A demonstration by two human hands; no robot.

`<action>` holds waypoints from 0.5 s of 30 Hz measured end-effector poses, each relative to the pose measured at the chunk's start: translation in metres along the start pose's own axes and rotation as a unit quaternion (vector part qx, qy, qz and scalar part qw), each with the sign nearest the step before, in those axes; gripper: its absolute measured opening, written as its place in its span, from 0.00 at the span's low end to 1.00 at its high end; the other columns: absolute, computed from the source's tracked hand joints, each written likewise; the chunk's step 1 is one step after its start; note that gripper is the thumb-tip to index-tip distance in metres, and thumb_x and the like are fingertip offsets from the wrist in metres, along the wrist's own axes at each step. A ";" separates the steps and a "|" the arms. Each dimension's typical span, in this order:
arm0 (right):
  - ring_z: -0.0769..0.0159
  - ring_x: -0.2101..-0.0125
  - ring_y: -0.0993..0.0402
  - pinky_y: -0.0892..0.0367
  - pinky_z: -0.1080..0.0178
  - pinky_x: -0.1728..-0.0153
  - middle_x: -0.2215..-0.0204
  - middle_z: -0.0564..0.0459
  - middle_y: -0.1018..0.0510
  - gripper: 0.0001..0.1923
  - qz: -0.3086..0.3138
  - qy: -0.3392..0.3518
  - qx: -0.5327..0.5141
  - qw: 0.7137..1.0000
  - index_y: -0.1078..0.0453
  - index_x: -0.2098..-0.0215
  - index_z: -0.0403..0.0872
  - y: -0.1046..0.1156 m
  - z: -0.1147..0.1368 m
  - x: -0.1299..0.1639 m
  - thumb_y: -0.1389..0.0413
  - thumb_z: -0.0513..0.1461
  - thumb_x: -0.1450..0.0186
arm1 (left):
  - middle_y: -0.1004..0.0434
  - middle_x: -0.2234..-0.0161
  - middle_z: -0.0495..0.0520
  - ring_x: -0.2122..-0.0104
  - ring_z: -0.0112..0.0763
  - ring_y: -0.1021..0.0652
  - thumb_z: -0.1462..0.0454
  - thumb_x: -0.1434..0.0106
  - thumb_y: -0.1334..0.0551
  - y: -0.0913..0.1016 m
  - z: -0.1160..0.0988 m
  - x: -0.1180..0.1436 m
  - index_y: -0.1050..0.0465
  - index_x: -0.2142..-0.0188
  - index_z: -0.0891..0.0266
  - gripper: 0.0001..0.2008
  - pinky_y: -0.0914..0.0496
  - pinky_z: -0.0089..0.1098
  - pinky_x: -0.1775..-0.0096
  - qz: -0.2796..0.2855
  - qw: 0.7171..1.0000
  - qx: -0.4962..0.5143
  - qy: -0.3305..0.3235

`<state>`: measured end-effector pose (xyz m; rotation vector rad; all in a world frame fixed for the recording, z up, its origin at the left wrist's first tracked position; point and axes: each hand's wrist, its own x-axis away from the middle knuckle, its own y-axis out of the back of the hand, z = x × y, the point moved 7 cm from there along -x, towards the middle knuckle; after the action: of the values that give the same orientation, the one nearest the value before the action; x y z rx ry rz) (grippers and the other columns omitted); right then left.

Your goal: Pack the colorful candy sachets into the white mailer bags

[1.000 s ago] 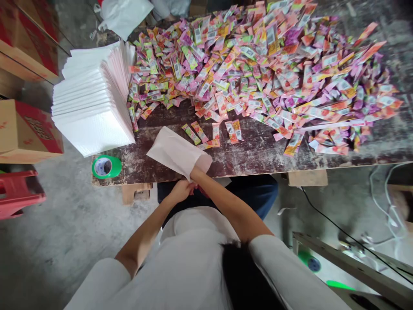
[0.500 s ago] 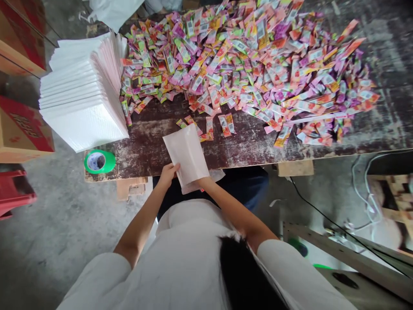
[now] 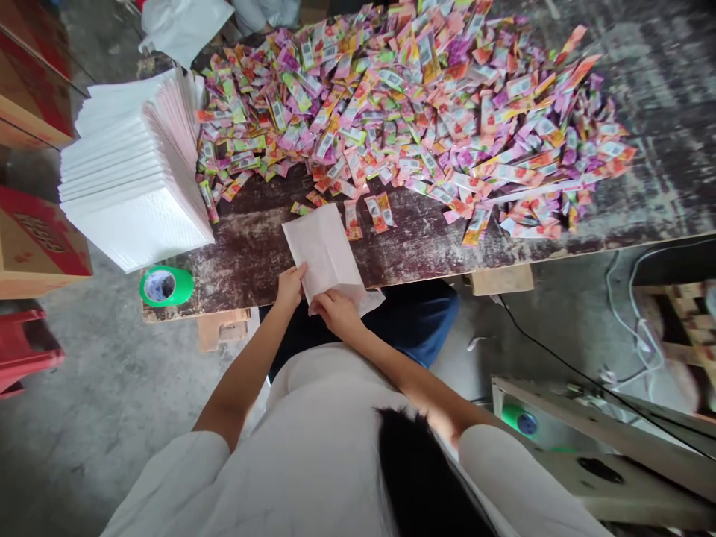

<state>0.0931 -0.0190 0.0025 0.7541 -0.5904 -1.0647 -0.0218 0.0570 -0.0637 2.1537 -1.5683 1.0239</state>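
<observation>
my left hand (image 3: 289, 286) pinches the near left edge of the pale pink mailer bag (image 3: 324, 250), and my right hand (image 3: 335, 312) grips its near bottom edge, fingers curled over it. a second ago the bag was slanted off to the left with my right hand pushed inside it; half a second ago it had swung upright with my left hand just catching the corner. now my right hand is out and on the outside, and the bag lies flat at the near edge of the worn table (image 3: 425, 246), mouth towards me (whether anything sits inside i cannot tell). so the bag reads as squared up and held at both near corners. a few loose sachets (image 3: 380, 212) lie just beyond its far end, the big heap of sachets (image 3: 414, 104) behind them, the stack of white mailers (image 3: 134, 171) to the left, and a green tape roll (image 3: 165, 286) near my left wrist.
</observation>
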 end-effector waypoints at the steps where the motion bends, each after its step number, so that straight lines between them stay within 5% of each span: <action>1: 0.59 0.58 0.30 0.36 0.60 0.56 0.60 0.45 0.24 0.08 0.003 -0.006 0.001 1.000 0.26 0.57 0.46 0.000 -0.002 -0.002 0.47 0.34 0.30 | 0.27 0.80 0.48 0.77 0.29 0.25 0.60 0.54 0.25 -0.001 -0.001 0.000 0.27 0.76 0.65 0.14 0.30 0.29 0.70 -0.002 1.000 -0.007 0.005; 10: 0.55 0.55 0.33 0.36 0.57 0.54 0.57 0.41 0.27 0.10 0.018 -0.046 -0.002 0.999 0.28 0.55 0.43 -0.004 -0.018 -0.005 0.49 0.34 0.30 | 0.27 0.81 0.47 0.82 0.25 0.30 0.59 0.55 0.25 -0.006 -0.003 -0.002 0.29 0.76 0.64 0.16 0.32 0.28 0.75 -0.006 0.999 -0.031 0.027; 15: 0.57 0.57 0.32 0.37 0.58 0.54 0.58 0.42 0.25 0.11 0.071 0.000 0.019 0.997 0.27 0.55 0.44 -0.006 -0.015 -0.011 0.49 0.32 0.31 | 0.27 0.80 0.48 0.80 0.27 0.28 0.56 0.56 0.25 -0.008 0.000 -0.006 0.27 0.74 0.65 0.17 0.30 0.31 0.73 -0.009 0.998 -0.056 0.033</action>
<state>0.0967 -0.0065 -0.0127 0.7345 -0.6551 -0.9244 -0.0160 0.0642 -0.0662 2.0339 -1.5360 0.9676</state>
